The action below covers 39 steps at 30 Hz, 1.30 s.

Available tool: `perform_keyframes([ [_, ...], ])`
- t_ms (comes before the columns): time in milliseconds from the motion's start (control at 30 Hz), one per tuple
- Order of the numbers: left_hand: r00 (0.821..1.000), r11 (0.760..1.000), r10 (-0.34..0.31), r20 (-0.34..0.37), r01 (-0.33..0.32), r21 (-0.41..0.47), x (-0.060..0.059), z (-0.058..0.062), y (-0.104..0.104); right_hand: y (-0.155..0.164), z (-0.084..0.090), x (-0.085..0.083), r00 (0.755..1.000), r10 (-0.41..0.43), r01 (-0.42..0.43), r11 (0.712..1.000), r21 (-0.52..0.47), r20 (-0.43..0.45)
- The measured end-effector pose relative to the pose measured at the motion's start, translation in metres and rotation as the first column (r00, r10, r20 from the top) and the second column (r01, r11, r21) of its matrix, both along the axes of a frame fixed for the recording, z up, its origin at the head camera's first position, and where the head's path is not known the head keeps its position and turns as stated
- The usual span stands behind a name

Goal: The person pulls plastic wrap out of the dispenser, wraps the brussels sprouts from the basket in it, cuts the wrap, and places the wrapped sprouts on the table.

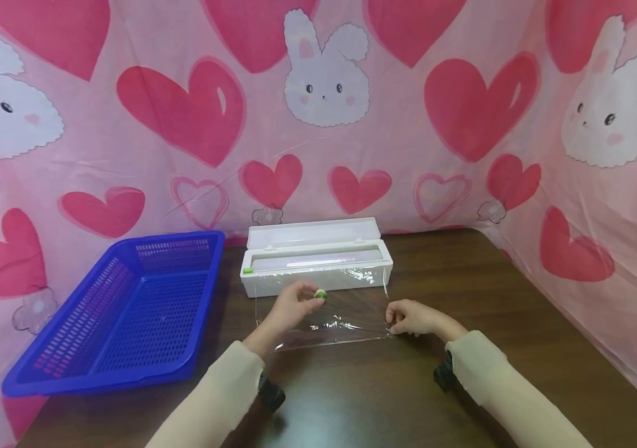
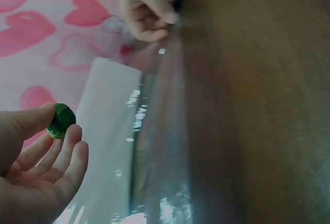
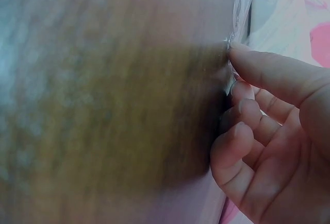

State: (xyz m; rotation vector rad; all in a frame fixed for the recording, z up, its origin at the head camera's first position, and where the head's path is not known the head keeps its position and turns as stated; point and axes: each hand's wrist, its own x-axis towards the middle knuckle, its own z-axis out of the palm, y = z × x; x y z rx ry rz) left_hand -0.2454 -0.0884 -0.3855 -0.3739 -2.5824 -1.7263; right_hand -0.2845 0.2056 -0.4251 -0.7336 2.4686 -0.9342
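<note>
Pinching the clear film at its near right corner, the right hand is working over the desk. Near the film's left side, the left hand is clasping a small green piece between thumb and fingers. Beyond, an open white box is standing right of a blue basket.

The head view looks forward and down, wrist views sit close, all sharing the clear film.

Small green piece, rounded, pinched by your left hand above clear film. Film glossy, creased, stretching toward you from long white box, hinged lid open; near right corner between your right hand's fingertips.
</note>
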Motion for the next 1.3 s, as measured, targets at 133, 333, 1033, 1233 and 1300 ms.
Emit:
perform_keyframes([
  [133,1.000,0.990,0.012,-0.023,-0.015,-0.139,-0.005,-0.021,0.006,0.000,0.001,0.001,1.000,0.007,-0.007,1.000,-0.001,-0.006],
  [333,0.999,0.974,-0.027,-0.027,0.020,-0.225,-0.005,-0.040,0.011,-0.001,0.002,0.001,1.000,0.003,-0.003,1.000,0.008,-0.009],
  [1033,0.988,0.931,-0.107,-0.108,0.062,-0.359,-0.003,-0.059,0.018,0.001,-0.001,-0.001,1.000,-0.009,0.009,1.000,-0.006,0.011],
  [1233,0.984,0.923,-0.120,-0.130,0.063,-0.379,-0.005,-0.061,0.018,0.001,-0.001,-0.001,1.000,-0.012,0.012,1.000,-0.009,0.009],
  [1300,0.983,0.927,-0.124,-0.136,0.066,-0.369,-0.005,-0.061,0.017,0.001,-0.001,-0.001,1.000,-0.010,0.010,1.000,-0.008,0.006],
])
